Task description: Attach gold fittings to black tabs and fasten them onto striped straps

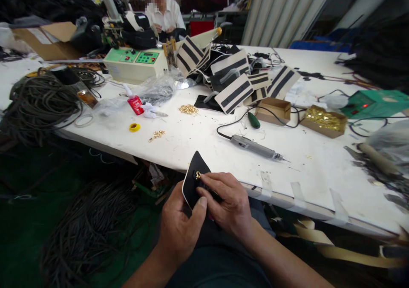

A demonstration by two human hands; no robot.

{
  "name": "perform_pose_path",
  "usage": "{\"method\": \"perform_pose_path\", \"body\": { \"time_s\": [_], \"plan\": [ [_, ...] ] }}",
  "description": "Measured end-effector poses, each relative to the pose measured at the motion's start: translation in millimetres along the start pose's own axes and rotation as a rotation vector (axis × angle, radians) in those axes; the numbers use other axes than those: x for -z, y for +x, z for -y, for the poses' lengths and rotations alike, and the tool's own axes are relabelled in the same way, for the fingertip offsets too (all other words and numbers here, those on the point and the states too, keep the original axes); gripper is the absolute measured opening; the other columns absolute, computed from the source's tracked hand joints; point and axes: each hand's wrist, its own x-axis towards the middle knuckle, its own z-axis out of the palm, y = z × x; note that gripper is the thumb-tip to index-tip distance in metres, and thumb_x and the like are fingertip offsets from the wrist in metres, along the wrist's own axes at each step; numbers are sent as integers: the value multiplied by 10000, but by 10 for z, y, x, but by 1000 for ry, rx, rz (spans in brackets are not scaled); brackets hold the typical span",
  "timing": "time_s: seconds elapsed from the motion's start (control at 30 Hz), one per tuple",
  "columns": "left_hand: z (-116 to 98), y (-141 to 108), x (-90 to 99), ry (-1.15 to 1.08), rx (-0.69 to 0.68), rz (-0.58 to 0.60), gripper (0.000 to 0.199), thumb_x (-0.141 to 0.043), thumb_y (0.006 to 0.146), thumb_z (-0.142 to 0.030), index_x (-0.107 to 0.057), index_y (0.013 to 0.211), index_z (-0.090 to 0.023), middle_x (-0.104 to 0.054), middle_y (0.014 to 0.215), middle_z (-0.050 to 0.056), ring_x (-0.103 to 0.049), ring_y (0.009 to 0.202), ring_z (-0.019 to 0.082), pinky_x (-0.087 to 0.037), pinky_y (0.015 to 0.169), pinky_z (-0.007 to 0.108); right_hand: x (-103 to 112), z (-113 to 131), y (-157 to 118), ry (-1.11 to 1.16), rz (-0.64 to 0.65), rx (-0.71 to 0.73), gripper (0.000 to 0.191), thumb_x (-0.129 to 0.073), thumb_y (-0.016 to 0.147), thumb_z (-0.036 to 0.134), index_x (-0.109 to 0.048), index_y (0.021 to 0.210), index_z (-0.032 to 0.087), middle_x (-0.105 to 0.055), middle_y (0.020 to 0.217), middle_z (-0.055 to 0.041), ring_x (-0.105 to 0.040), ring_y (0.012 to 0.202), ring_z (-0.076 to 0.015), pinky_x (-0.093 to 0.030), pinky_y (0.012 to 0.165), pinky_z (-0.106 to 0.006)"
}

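Observation:
A black panel with a pale edge (195, 164) is tilted up over my lap, just off the table's front edge. My left hand (180, 220) grips its lower left side, with the thumb on the black face. Near the panel's middle sits a small gold-coloured metal fitting (198, 175). The fingertips of my right hand (228, 203) are closed at that fitting, touching it. Its other fingers hide the panel's lower right part.
On the white table (191, 141) lie an electric screwdriver (255, 146), a red bottle (136, 105), yellow tape (134, 127) and small gold parts (188, 109). Striped panels (234, 93) are piled behind. A box of gold pieces (324, 119) stands right. Another person (164, 15) sits opposite.

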Motion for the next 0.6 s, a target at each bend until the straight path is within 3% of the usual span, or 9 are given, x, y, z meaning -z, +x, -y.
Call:
{"method": "perform_pose_path", "body": {
  "time_s": [0.13, 0.2, 0.33, 0.43, 0.53, 0.6],
  "plan": [
    [-54, -13, 58, -93, -42, 65, 639, -509, 993, -648, -620, 1416, -183, -686, 1354, 138, -639, 1271, 321, -500, 1091, 380, 82, -1, 12, -23, 180, 43, 628, -810, 837, 400, -624, 1410, 222, -718, 1285, -143, -684, 1137, -296, -551, 952, -468],
    [-94, -16, 60, -127, -40, 93, 734, -487, 964, -726, -596, 1442, -179, -661, 1384, 154, -635, 1273, 339, -521, 1067, 384, 106, -11, 11, -55, 223, 63, 737, -842, 795, 438, -572, 1447, 224, -697, 1314, -149, -662, 1170, -309, -524, 984, -487],
    [-133, -39, -15, -190, 29, 174, 650, -588, 951, -623, -580, 1444, -200, -688, 1321, 145, -675, 1189, 328, -574, 987, 382, 80, -37, -24, -137, 179, 102, 609, -789, 802, 267, -591, 1374, 200, -734, 1260, -146, -690, 1123, -308, -509, 955, -482],
    [-118, -66, -79, -246, 73, 202, 593, -642, 932, -469, -574, 1452, -192, -685, 1353, 150, -670, 1236, 326, -572, 1036, 400, 66, -51, -52, -161, 142, 62, 515, -691, 795, 120, -634, 1300, 204, -765, 1206, -131, -714, 1079, -295, -502, 939, -470],
    [-59, -54, -84, -264, 102, 205, 580, -646, 913, -346, -572, 1461, -174, -654, 1429, 155, -661, 1289, 311, -553, 1093, 408, 129, -64, -39, -125, 114, 6, 445, -638, 815, 66, -673, 1235, 210, -781, 1146, -105, -718, 1049, -272, -500, 930, -439],
    [-1, 6, -51, -227, 102, 187, 530, -644, 923, -316, -609, 1434, -178, -682, 1393, 143, -702, 1226, 283, -571, 1068, 392, 217, -66, -3, -36, 141, -49, 402, -619, 839, 55, -697, 1195, 225, -786, 1115, -69, -715, 1031, -244, -500, 937, -404]
  ]
}}
